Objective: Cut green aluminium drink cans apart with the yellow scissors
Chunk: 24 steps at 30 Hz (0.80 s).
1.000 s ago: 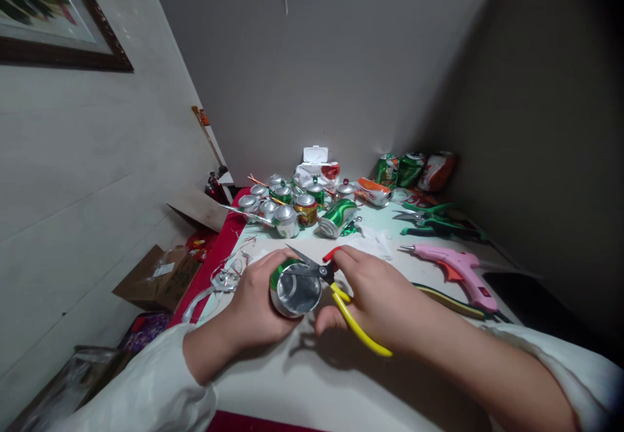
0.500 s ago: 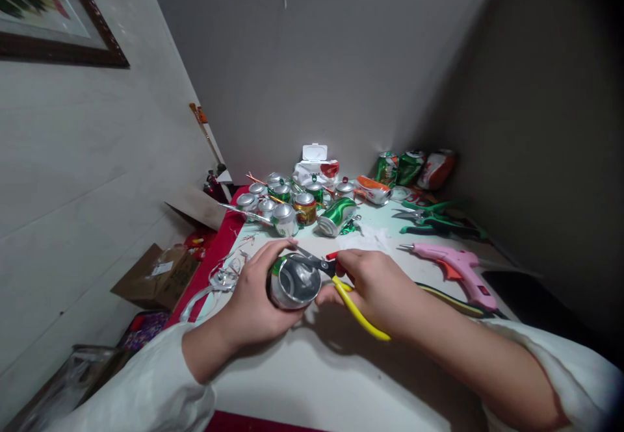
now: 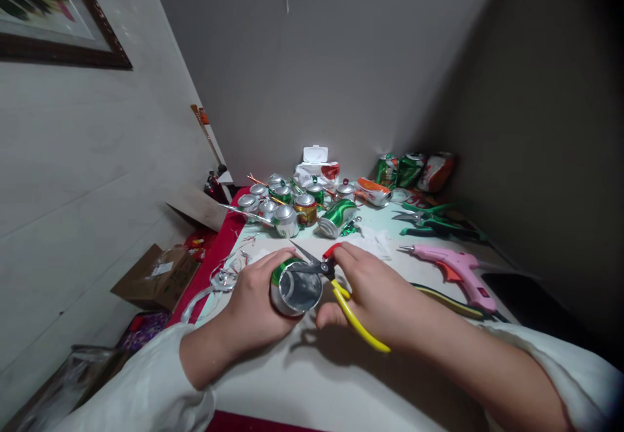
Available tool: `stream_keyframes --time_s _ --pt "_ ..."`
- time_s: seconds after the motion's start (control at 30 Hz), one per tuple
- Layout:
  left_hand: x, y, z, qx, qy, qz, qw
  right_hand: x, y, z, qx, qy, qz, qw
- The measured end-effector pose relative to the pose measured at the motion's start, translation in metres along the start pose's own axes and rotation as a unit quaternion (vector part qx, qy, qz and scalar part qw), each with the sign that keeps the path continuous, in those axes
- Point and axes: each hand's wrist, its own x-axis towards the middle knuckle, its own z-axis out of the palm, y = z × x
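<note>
My left hand [image 3: 253, 295] is wrapped around a cut-off drink can [image 3: 296, 292], green outside and bare silver inside, its open end facing me. In my right hand [image 3: 368, 282] is a pair of scissors [image 3: 325, 267] with red and yellow handles. The scissor blades are spread apart at the can's upper rim. One blade lies across the can's mouth while the other points up and left above it. Both hands hold these things over the pale tabletop [image 3: 292, 380].
Several small can-made pots [image 3: 285, 221] stand at the back, beside a green can [image 3: 337, 217] on its side. A pink glue gun [image 3: 458, 268] and green-handled pliers [image 3: 429, 217] lie right. Metal strips [image 3: 224, 280] curl at left; a cardboard box [image 3: 153, 276] sits below the table's left edge.
The scissor blades have spread wider, and the handles have parted. My left fingers have shifted lower around the can, which sits slightly lower in view.
</note>
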Motion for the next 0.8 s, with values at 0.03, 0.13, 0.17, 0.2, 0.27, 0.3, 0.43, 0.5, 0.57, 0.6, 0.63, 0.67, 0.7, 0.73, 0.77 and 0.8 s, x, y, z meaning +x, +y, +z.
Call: stream_keyframes --time_s 0.03,0.13,0.17,0.2,0.27,0.3,0.43,0.5,0.57,0.6,0.63,0.67,0.7,0.73,0.77,0.8 --pt "0.0 -0.001 0.0 -0.001 0.002 0.002 1.0 0.0 0.001 0.001 -0.003 -0.001 0.006 1.0" --pt "0.0 -0.004 0.0 0.0 0.006 0.001 1.0 -0.001 0.006 0.006 0.005 0.006 0.011 1.0" --pt "0.0 -0.005 0.0 0.001 0.004 -0.002 1.0 0.0 0.008 0.008 0.011 0.012 0.006 1.0" --pt "0.0 -0.005 0.0 0.001 0.002 -0.005 1.0 0.0 0.009 0.009 0.017 0.018 0.001 1.0" --pt "-0.001 -0.006 0.001 0.001 0.002 -0.01 1.0 0.001 0.012 0.011 0.021 0.025 -0.002 0.999" --pt "-0.001 -0.006 0.002 0.002 0.005 -0.009 1.0 0.001 0.013 0.011 0.019 0.028 0.0 0.999" --pt "-0.002 -0.007 0.003 0.019 0.043 -0.029 0.998 0.004 0.013 0.012 0.018 0.044 0.022 0.999" --pt "-0.002 -0.009 0.003 0.023 0.052 -0.053 0.997 0.003 0.011 0.013 0.018 0.047 0.038 0.998" --pt "-0.001 -0.009 0.003 0.014 0.044 -0.06 0.997 0.003 0.01 0.015 0.021 0.042 0.048 0.998" --pt "-0.001 -0.009 0.003 0.006 0.034 -0.055 0.998 0.003 0.01 0.016 0.024 0.039 0.049 0.998" --pt "0.0 -0.008 0.003 -0.002 0.024 -0.048 0.999 0.002 0.009 0.016 0.027 0.034 0.048 0.998" --pt "0.0 -0.007 0.002 -0.007 0.015 -0.04 0.999 0.002 0.009 0.015 0.03 0.029 0.046 0.998" --pt "0.001 -0.005 0.002 -0.009 0.008 -0.033 0.999 0.002 0.009 0.014 0.03 0.022 0.041 0.998" --pt "0.002 -0.004 0.001 -0.008 0.002 -0.028 1.0 0.002 0.008 0.012 0.03 0.015 0.037 0.999" --pt "0.002 -0.002 0.0 -0.005 0.001 -0.024 1.0 0.002 0.007 0.009 0.029 0.006 0.033 0.999" --pt "0.002 -0.001 -0.001 -0.002 0.001 -0.022 1.0 0.002 0.006 0.006 0.029 -0.003 0.03 0.999"
